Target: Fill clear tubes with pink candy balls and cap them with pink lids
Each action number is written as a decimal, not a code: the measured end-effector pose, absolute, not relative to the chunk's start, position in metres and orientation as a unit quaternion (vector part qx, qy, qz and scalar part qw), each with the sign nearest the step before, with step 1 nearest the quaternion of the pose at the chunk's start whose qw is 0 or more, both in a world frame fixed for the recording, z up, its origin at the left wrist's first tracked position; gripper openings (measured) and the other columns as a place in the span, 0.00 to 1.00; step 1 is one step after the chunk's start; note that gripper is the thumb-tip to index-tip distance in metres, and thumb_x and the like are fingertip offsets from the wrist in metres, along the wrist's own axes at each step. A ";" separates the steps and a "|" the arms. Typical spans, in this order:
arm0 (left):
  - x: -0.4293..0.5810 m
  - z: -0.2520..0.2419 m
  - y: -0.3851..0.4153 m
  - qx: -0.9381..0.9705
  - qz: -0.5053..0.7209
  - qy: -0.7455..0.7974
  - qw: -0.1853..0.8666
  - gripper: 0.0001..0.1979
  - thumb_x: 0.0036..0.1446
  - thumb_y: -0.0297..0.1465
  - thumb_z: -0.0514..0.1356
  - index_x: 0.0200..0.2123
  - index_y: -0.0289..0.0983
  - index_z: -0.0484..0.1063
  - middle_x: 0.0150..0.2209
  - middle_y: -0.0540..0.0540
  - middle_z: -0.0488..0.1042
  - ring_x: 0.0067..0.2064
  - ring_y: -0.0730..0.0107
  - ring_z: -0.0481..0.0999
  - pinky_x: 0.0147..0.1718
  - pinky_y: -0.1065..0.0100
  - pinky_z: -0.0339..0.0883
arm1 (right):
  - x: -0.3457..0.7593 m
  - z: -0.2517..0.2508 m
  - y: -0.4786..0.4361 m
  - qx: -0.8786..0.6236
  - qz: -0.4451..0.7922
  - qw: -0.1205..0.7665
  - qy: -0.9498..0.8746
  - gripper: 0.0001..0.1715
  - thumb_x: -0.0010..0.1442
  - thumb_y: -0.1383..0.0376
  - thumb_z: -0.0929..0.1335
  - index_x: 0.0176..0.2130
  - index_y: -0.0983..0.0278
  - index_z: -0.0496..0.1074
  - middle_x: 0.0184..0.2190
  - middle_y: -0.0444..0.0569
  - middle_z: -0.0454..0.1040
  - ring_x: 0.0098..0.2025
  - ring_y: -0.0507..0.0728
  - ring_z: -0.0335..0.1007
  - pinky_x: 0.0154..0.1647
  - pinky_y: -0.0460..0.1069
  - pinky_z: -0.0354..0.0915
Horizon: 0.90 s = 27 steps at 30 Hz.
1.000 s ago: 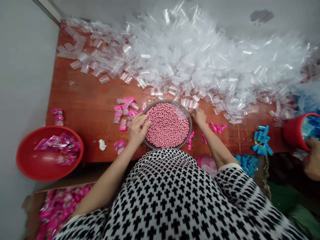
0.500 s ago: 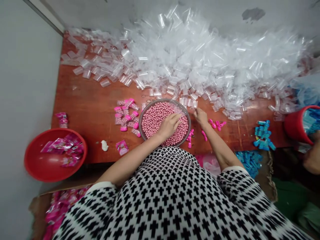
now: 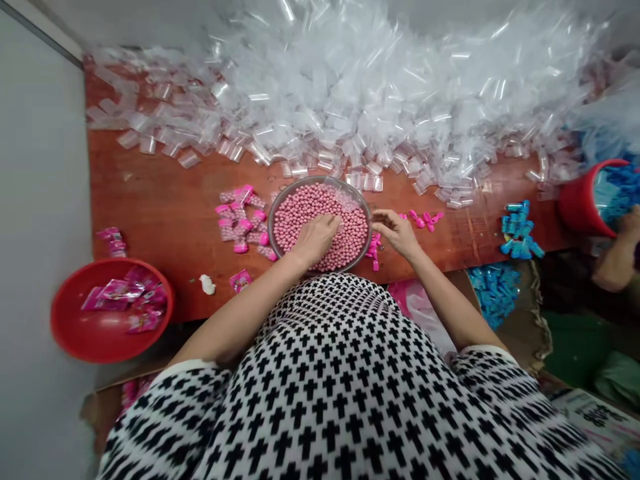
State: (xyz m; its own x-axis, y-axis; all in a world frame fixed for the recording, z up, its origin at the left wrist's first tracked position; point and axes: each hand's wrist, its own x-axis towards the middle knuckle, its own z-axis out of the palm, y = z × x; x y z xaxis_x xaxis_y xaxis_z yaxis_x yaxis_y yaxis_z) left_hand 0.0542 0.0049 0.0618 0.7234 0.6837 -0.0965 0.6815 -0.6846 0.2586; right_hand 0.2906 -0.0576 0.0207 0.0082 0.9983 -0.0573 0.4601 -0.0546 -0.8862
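A round grey bowl (image 3: 271, 225) full of small pink balls (image 3: 295, 213) sits on the table against my body. My left hand (image 3: 319, 235) is over the balls, fingers bent together and pointing right; what they hold, if anything, I cannot make out. Clear plastic pieces (image 3: 345, 199) lie on the balls at the bowl's far right. Beside the right rim is my right hand (image 3: 397, 232), thumb and fingers apart, with nothing visible between them. Small bright pink plastic parts (image 3: 374, 252) lie just below its fingertips, others (image 3: 425, 220) to its right. Left of the bowl are clear containers of balls with pink caps (image 3: 243, 223).
A large heap of clear plastic sleeves (image 3: 350, 93) covers the back of the table. A red basin (image 3: 67, 317) with pink packets stands at left. On the right are blue pieces (image 3: 521, 233), a red bucket (image 3: 575, 200) and another person's hand (image 3: 613, 267).
My right hand has come back from the sleeves' edge toward the bowl's right rim, and its fingers have spread. My left hand has drawn back slightly over the balls. The view has shifted.
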 end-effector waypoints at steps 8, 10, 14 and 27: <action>0.049 -0.007 0.014 0.913 -0.147 0.361 0.121 0.16 0.62 0.22 0.44 0.43 0.28 0.71 0.44 0.35 0.70 0.47 0.56 0.68 0.38 0.64 0.64 | 0.297 -0.021 -0.121 -0.778 0.325 -0.069 -0.534 0.16 0.61 0.60 0.65 0.45 0.66 0.70 0.47 0.60 0.74 0.50 0.63 0.70 0.49 0.54 0.63; 0.062 -0.021 0.011 0.908 -0.126 0.368 0.157 0.16 0.62 0.23 0.44 0.43 0.29 0.71 0.45 0.35 0.69 0.48 0.56 0.68 0.37 0.64 0.64 | 0.283 -0.034 -0.132 -0.804 0.332 -0.061 -0.490 0.22 0.57 0.57 0.68 0.48 0.68 0.68 0.50 0.63 0.71 0.51 0.66 0.69 0.50 0.57 0.63; 0.066 -0.034 0.011 0.865 -0.014 0.436 0.246 0.13 0.62 0.24 0.46 0.40 0.32 0.71 0.44 0.37 0.70 0.46 0.59 0.69 0.40 0.63 0.65 | 0.268 -0.055 -0.138 -0.843 0.369 0.066 -0.386 0.26 0.49 0.64 0.73 0.47 0.68 0.66 0.51 0.64 0.69 0.53 0.68 0.67 0.54 0.60 0.60; 0.058 -0.012 -0.004 0.519 0.388 0.349 0.678 0.16 0.55 0.40 0.59 0.43 0.36 0.66 0.43 0.44 0.74 0.45 0.68 0.74 0.46 0.65 0.68 | 0.279 -0.003 -0.123 -0.763 0.433 0.285 -0.386 0.19 0.49 0.50 0.69 0.30 0.62 0.64 0.22 0.43 0.72 0.22 0.53 0.69 0.26 0.48 0.66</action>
State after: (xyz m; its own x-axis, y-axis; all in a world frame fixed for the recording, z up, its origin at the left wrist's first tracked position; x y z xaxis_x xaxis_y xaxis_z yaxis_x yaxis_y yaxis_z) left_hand 0.0576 -0.0038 -0.0124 0.4562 0.8871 -0.0704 -0.1636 0.1614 0.9732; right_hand 0.2788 -0.1230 -0.0030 0.3263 0.8364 -0.4405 0.3417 -0.5389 -0.7700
